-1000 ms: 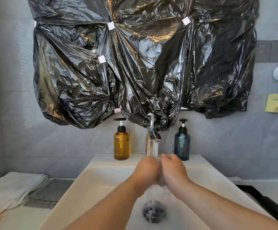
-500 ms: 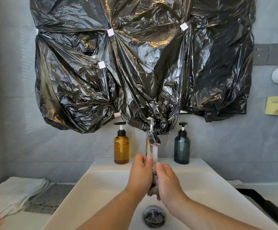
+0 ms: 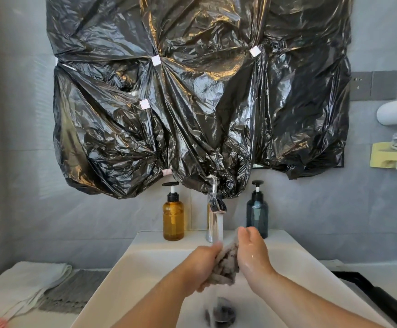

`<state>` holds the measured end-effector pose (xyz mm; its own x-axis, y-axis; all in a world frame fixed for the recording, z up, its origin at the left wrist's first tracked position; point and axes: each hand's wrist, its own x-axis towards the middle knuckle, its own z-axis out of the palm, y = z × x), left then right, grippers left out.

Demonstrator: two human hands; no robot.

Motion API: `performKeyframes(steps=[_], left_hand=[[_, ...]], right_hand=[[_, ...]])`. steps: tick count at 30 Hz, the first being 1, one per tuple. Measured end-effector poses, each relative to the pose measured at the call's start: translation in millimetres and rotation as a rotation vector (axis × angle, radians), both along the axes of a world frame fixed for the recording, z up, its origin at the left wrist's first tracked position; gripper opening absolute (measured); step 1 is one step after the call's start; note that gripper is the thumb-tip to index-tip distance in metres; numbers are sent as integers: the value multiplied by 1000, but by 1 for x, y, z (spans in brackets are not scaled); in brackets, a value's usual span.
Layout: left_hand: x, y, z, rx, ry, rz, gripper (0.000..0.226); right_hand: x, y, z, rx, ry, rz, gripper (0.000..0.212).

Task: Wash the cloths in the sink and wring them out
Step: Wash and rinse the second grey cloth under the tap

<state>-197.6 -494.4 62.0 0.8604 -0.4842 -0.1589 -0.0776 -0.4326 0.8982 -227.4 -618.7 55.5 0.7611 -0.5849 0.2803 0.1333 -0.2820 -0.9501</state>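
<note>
Cloth (image 3: 226,266) under tap (image 3: 214,223), amber bottle (image 3: 173,221), blue bottle (image 3: 257,216) flanking

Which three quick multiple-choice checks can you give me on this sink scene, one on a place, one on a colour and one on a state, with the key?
1. The cloth is:
A. flat on the counter
B. between the left hand and the right hand, over the sink
C. hung on the wall

2. The pump bottle to the right of the tap in the view is:
A. dark blue
B. red
C. white

3. The tap is:
A. off
B. out of view
C. running

Key:
1 B, the bunched cloth sits between the two hands above the basin.
2 A, its body is dark blue with a black pump.
3 C, a stream of water falls from the spout past the hands.
</note>
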Motion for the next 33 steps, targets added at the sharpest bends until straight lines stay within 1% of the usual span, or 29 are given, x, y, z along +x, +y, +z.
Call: performKeyframes(steps=[1,2,4,5,6,7,8,9,11,13,16,19,21,23,25,27,28,29,31,32,33], left_hand=[[0,4,2,-71,38,62,57],[2,7,4,-158,74,128,50],[7,8,4,-359,102,237,28],[9,8,1,-438,88,272,20],[11,5,1,-504,56,287,16],[9,2,1,-548,16,289,16],[8,-1,2,-584,-25,295,15],[5,-4,2,-599,-63,300,15],[0,-12,3,-569,-114,302,17],[-5,-18,3,-534,-133,283,21],[-11,-22,0,-485,-149,240,26],[-8,-21,1,-407,-111,166,29],[-1,-18,0,-285,-90,105,33],[4,-15,-2,-170,-79,41,30],[5,-10,-4,-192,48,22,30],[6,-5,-1,-270,176,28,35],[7,-3,2,-328,216,34,37],[9,-2,4,-409,228,53,36],[14,-1,7,-609,214,167,29],[16,-1,6,-710,205,234,25],[18,-1,5,-807,199,282,21]], right_hand=[[-2,3,2,21,-25,15,21],[0,4,3,67,-42,25,17],[0,7,5,190,-2,54,20],[1,9,1,239,36,76,22],[1,11,-2,286,56,105,20],[0,15,-6,325,74,142,14],[0,20,-11,343,97,183,13],[1,25,-15,328,131,215,21],[4,35,-19,240,173,209,36],[8,33,-24,145,113,131,44],[7,25,-22,64,77,29,39],[8,18,-14,14,103,53,43],[11,14,-9,18,133,72,41],[14,7,-6,24,143,26,36],[14,0,-3,30,131,-44,33],[13,-5,-4,79,101,-69,28],[11,-6,-5,142,84,-56,24],[8,-6,-3,225,69,-30,20],[2,-1,2,418,36,70,17],[0,3,0,498,52,130,20],[-4,8,-1,530,90,190,23]])
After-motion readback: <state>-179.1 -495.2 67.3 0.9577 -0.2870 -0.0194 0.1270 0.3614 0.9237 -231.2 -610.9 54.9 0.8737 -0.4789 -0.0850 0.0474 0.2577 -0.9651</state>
